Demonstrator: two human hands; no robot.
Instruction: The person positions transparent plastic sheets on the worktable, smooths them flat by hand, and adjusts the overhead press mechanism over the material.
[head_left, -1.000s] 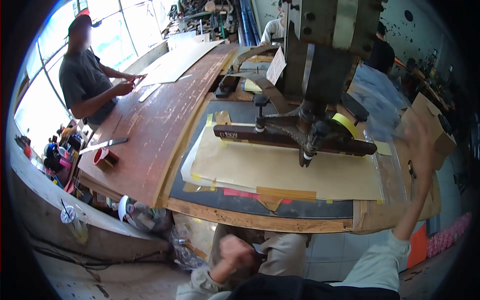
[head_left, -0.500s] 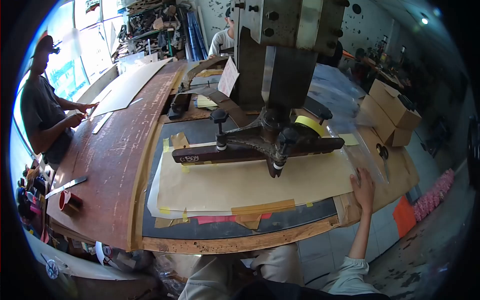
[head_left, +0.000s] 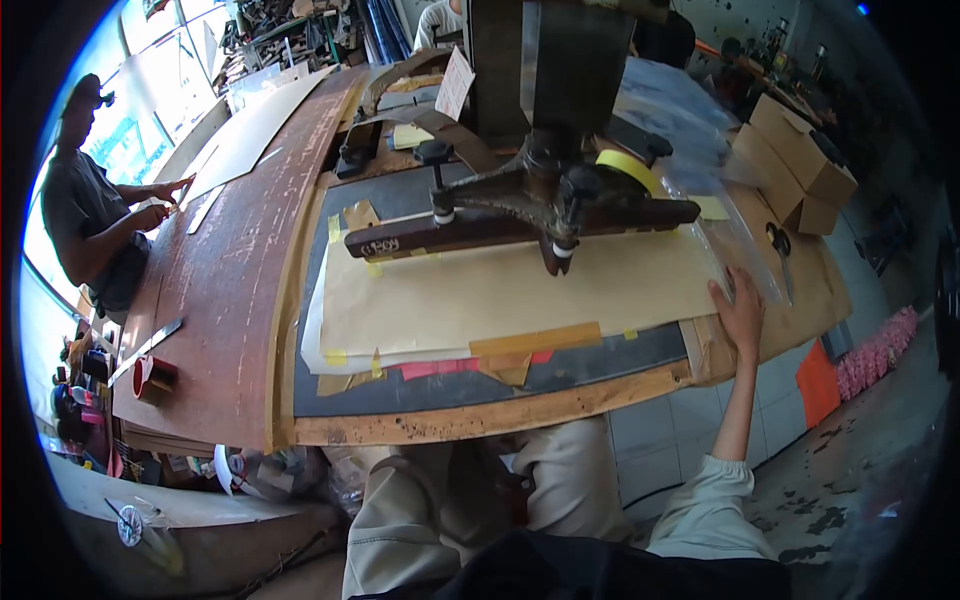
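My right hand (head_left: pixel 741 310) lies at the right end of a cream sheet (head_left: pixel 480 300), fingers stretched out and apart. Its fingertips touch the sheet's edge, beside a clear plastic sheet (head_left: pixel 752 262). No part of my left hand is in view. Under the cream sheet, a white sheet (head_left: pixel 312 330) shows along the left side. Brown tape (head_left: pixel 535 339) crosses the front edge, with pink material (head_left: pixel 440 369) below it. Pressing over the back of the cream sheet is a dark bar (head_left: pixel 410 237) beneath a metal machine head (head_left: pixel 545 160).
Scissors (head_left: pixel 779 250) and an open cardboard box (head_left: pixel 800 165) are at the right. A yellow tape roll (head_left: pixel 630 172) sits behind the bar. On the left brown table (head_left: pixel 225 300) are a red cup (head_left: pixel 154 380), a metal ruler (head_left: pixel 150 346) and white board (head_left: pixel 250 135); another person (head_left: pixel 85 205) works there.
The view has tilted down, so the table and machine appear higher. My right hand stays at the sheet's right end, with its fingers slightly shifted. The person at left still works at the white board.
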